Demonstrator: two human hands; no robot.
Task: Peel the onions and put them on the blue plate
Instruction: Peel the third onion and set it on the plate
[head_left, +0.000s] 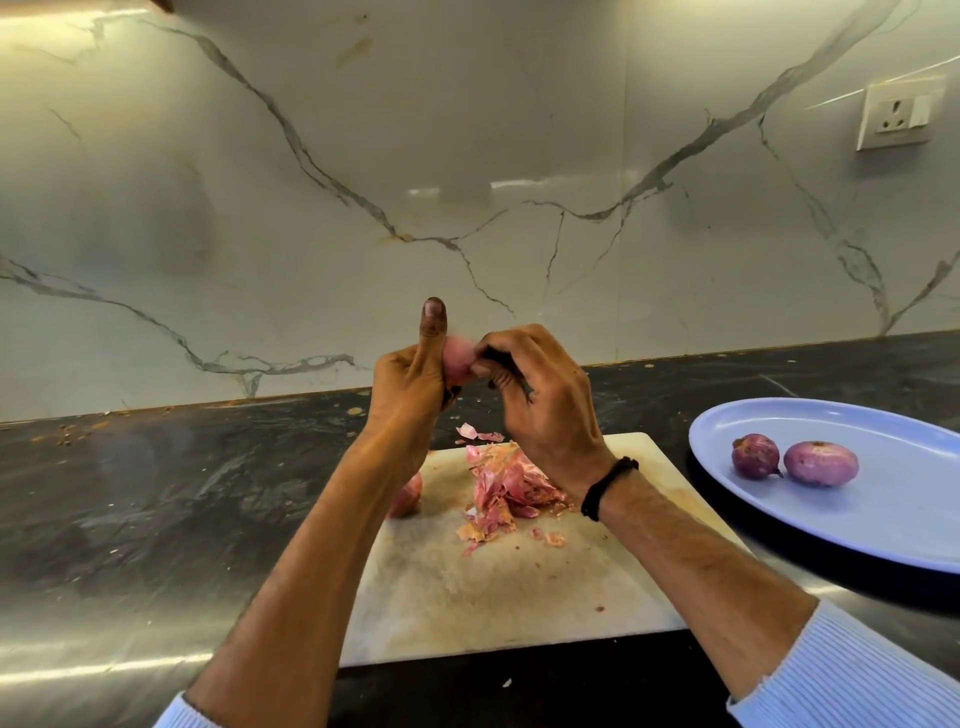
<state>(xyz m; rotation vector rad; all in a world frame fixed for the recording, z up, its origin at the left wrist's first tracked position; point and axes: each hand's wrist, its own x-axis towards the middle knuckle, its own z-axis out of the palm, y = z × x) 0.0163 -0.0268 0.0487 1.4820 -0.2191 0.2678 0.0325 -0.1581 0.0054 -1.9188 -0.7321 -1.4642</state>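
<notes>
Held onion: the held onion (460, 358) is up in the air between my two hands, above the far edge of the cutting board; it is pink and blurred
Left hand: my left hand (410, 384) grips it from the left, fingers curled round it, thumb standing straight up
Right hand: my right hand (530, 389) closes on its right side, fingers curled, thumb tip pressed to the skin; something dark shows under my fingers, I cannot tell what
Whole onion: one more whole onion (408, 499) lies on the left part of the board, half hidden behind my left forearm
Peel heap: a peel heap (506, 488) of pink and tan skins sits mid-board, under my right wrist, with loose scraps near it
Cutting board: the pale, stained cutting board (493, 597) lies flat on the counter
Blue plate: the blue plate (883, 519) sits to the right of the board, on the counter
Peeled onions: two peeled onions (756, 456) lie on its left part, just beside each other
Wristband: a black wristband (605, 488) circles my right wrist
Counter: the dark counter (156, 493) is glossy
Backsplash: a veined marble backsplash (311, 208) is beyond it, with a wall socket (896, 114) at the far right
</notes>
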